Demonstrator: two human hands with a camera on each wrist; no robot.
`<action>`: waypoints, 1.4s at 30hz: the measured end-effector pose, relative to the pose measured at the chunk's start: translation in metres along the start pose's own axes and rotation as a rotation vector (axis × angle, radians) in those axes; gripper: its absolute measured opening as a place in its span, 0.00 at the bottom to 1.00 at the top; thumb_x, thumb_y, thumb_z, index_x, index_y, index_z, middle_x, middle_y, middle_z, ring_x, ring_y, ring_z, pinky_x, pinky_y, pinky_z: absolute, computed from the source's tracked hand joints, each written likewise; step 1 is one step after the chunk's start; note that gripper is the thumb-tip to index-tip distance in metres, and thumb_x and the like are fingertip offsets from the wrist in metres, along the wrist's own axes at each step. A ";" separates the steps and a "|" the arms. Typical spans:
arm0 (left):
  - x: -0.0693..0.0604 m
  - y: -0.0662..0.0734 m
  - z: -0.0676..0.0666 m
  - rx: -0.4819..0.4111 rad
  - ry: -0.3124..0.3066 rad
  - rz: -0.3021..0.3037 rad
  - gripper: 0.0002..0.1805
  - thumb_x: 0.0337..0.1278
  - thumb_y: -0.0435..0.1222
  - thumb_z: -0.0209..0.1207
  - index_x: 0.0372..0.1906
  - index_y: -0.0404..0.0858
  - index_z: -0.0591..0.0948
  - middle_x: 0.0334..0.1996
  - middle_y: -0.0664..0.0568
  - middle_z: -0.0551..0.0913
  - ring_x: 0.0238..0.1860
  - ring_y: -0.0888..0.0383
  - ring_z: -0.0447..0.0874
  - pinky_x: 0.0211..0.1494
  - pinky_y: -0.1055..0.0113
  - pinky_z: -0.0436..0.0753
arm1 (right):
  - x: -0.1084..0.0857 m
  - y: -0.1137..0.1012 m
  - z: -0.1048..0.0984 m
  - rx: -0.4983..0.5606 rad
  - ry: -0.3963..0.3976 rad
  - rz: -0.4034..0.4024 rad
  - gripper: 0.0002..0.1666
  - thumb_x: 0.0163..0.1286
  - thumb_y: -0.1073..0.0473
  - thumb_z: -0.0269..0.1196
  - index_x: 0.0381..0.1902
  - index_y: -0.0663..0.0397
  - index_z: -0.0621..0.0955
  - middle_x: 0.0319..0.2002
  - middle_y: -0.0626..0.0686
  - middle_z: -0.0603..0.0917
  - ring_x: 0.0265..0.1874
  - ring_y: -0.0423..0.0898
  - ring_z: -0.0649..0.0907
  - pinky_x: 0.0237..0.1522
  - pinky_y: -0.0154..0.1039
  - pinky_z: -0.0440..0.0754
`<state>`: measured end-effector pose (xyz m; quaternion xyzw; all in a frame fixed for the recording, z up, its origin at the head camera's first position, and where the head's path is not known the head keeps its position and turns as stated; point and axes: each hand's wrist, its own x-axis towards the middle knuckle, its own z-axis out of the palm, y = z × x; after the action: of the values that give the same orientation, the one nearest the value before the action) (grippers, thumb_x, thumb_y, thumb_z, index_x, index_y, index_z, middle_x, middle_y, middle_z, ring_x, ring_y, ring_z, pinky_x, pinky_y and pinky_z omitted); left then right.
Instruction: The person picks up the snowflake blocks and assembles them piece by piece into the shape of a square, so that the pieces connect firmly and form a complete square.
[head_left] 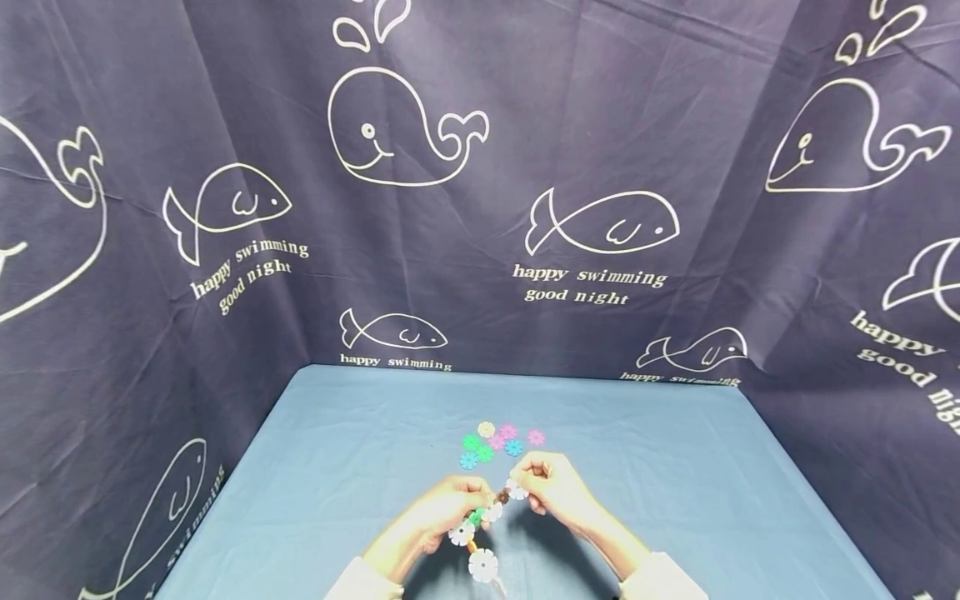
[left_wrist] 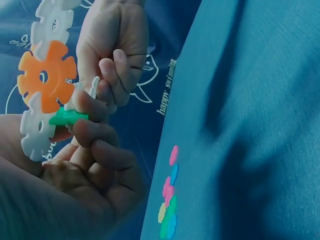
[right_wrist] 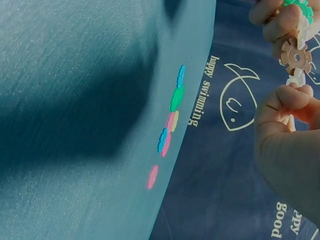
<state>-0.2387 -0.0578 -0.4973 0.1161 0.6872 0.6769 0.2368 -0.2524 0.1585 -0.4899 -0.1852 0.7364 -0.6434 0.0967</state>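
Note:
A chain of notched plastic snowflake discs is held up between both hands over the table. My left hand (head_left: 444, 510) grips the chain near its green disc (left_wrist: 67, 118) and the white disc (head_left: 492, 512) beside it. From that hand hang a white disc (head_left: 461, 534), an orange disc (left_wrist: 59, 82) and a bottom white disc (head_left: 483, 567). My right hand (head_left: 558, 493) pinches the white disc (head_left: 516, 491) at the upper end, which joins a brown disc (right_wrist: 296, 57). Fingers partly hide both gripped discs.
Beyond the hands, loose discs lie on the blue-covered table (head_left: 360, 467): green (head_left: 471, 442), blue (head_left: 468, 460), pink (head_left: 536, 437) and pale yellow (head_left: 486, 429). Dark cloth walls (head_left: 465, 233) with fish and whale drawings stand around the back and sides.

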 end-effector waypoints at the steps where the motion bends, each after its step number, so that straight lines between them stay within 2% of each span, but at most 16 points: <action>1: 0.000 0.000 0.000 0.007 0.006 0.004 0.14 0.61 0.32 0.57 0.38 0.19 0.75 0.20 0.56 0.78 0.23 0.63 0.75 0.23 0.74 0.71 | 0.000 0.000 0.000 -0.003 -0.005 -0.005 0.10 0.71 0.68 0.61 0.38 0.77 0.79 0.20 0.47 0.75 0.14 0.34 0.73 0.17 0.26 0.71; 7: -0.002 0.001 0.002 0.043 0.024 0.025 0.12 0.62 0.31 0.56 0.37 0.21 0.78 0.21 0.55 0.78 0.28 0.59 0.77 0.33 0.68 0.73 | -0.001 -0.003 0.002 -0.008 -0.018 0.001 0.10 0.71 0.68 0.60 0.37 0.77 0.78 0.20 0.46 0.75 0.14 0.34 0.73 0.17 0.25 0.70; 12: -0.003 0.002 0.003 0.051 0.020 0.040 0.12 0.62 0.29 0.54 0.36 0.19 0.77 0.20 0.57 0.77 0.24 0.62 0.76 0.26 0.72 0.71 | -0.003 -0.006 0.006 0.016 0.002 0.048 0.10 0.71 0.69 0.60 0.38 0.78 0.78 0.21 0.46 0.76 0.14 0.35 0.73 0.17 0.26 0.71; 16: -0.004 0.004 0.003 0.075 0.005 0.040 0.11 0.62 0.29 0.55 0.35 0.21 0.77 0.19 0.56 0.78 0.22 0.64 0.74 0.23 0.75 0.69 | -0.003 -0.007 0.005 0.001 -0.008 0.036 0.10 0.71 0.69 0.60 0.38 0.78 0.78 0.22 0.46 0.77 0.14 0.35 0.73 0.18 0.26 0.71; 22: -0.004 0.003 -0.001 0.155 -0.067 0.019 0.12 0.68 0.34 0.57 0.33 0.27 0.80 0.25 0.55 0.80 0.27 0.59 0.76 0.28 0.68 0.72 | 0.000 -0.003 -0.002 0.028 -0.124 0.021 0.13 0.72 0.68 0.61 0.39 0.80 0.78 0.20 0.44 0.72 0.15 0.33 0.67 0.18 0.26 0.64; 24: -0.003 0.002 -0.001 0.163 -0.068 0.009 0.13 0.71 0.36 0.56 0.35 0.30 0.80 0.28 0.55 0.81 0.26 0.58 0.76 0.25 0.69 0.72 | 0.001 -0.001 -0.002 0.047 -0.166 0.015 0.13 0.72 0.68 0.61 0.39 0.81 0.77 0.19 0.43 0.70 0.15 0.33 0.65 0.18 0.26 0.61; 28: -0.002 -0.001 0.001 0.160 -0.019 0.004 0.15 0.73 0.41 0.56 0.35 0.32 0.80 0.27 0.56 0.77 0.24 0.60 0.71 0.22 0.69 0.71 | 0.004 -0.001 0.005 0.057 -0.193 0.024 0.13 0.72 0.68 0.61 0.39 0.81 0.74 0.19 0.44 0.70 0.14 0.33 0.63 0.17 0.27 0.59; 31: 0.000 -0.004 0.004 0.151 0.031 0.018 0.18 0.72 0.43 0.57 0.31 0.31 0.78 0.24 0.56 0.73 0.23 0.61 0.67 0.22 0.68 0.71 | 0.009 0.000 0.011 0.083 -0.185 0.056 0.15 0.73 0.67 0.60 0.41 0.80 0.72 0.19 0.46 0.71 0.14 0.34 0.64 0.17 0.27 0.59; 33: 0.001 -0.006 0.004 0.138 0.069 0.023 0.17 0.71 0.43 0.58 0.31 0.31 0.78 0.24 0.57 0.74 0.23 0.61 0.68 0.23 0.67 0.70 | 0.014 0.001 0.013 0.063 -0.164 0.077 0.16 0.74 0.65 0.60 0.41 0.80 0.72 0.18 0.47 0.71 0.14 0.35 0.65 0.17 0.28 0.61; 35: 0.002 -0.008 0.002 0.113 0.110 0.027 0.17 0.70 0.42 0.58 0.32 0.32 0.78 0.24 0.57 0.75 0.22 0.62 0.68 0.22 0.68 0.70 | 0.020 0.003 0.012 -0.026 -0.109 0.062 0.16 0.75 0.63 0.60 0.38 0.77 0.73 0.18 0.48 0.74 0.14 0.37 0.68 0.17 0.29 0.65; 36: 0.003 -0.009 0.001 0.103 0.131 0.031 0.16 0.70 0.42 0.58 0.33 0.32 0.79 0.24 0.57 0.75 0.22 0.62 0.68 0.21 0.68 0.70 | 0.024 0.005 0.011 -0.121 -0.069 0.023 0.15 0.75 0.63 0.60 0.37 0.74 0.75 0.19 0.48 0.75 0.16 0.38 0.70 0.18 0.30 0.68; 38: 0.003 -0.010 -0.002 0.085 0.173 0.035 0.14 0.68 0.41 0.58 0.35 0.33 0.81 0.23 0.58 0.74 0.21 0.63 0.68 0.21 0.70 0.69 | 0.030 0.011 0.008 -0.377 0.023 -0.069 0.10 0.73 0.64 0.61 0.34 0.68 0.77 0.23 0.50 0.78 0.21 0.41 0.75 0.23 0.35 0.75; 40: 0.003 -0.010 -0.005 0.069 0.204 0.041 0.13 0.67 0.41 0.58 0.36 0.33 0.81 0.22 0.59 0.73 0.20 0.64 0.68 0.21 0.71 0.68 | 0.035 0.019 0.004 -0.649 0.091 -0.156 0.03 0.70 0.68 0.63 0.35 0.64 0.79 0.30 0.54 0.82 0.30 0.48 0.80 0.35 0.42 0.82; 41: 0.003 -0.010 -0.006 0.063 0.214 0.039 0.13 0.66 0.41 0.59 0.35 0.33 0.81 0.22 0.59 0.73 0.20 0.64 0.67 0.20 0.71 0.68 | 0.036 0.023 0.001 -0.770 0.103 -0.185 0.03 0.68 0.70 0.63 0.39 0.64 0.79 0.36 0.57 0.84 0.37 0.52 0.83 0.44 0.47 0.82; 42: 0.003 -0.010 -0.008 0.062 0.223 0.040 0.13 0.66 0.41 0.59 0.35 0.33 0.81 0.22 0.59 0.73 0.20 0.64 0.67 0.21 0.71 0.67 | 0.037 0.026 -0.001 -0.873 0.094 -0.206 0.07 0.66 0.72 0.63 0.42 0.66 0.80 0.41 0.60 0.84 0.44 0.56 0.83 0.51 0.52 0.81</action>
<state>-0.2435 -0.0637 -0.5074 0.0610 0.7273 0.6687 0.1417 -0.2906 0.1473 -0.5121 -0.2513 0.9203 -0.2865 -0.0886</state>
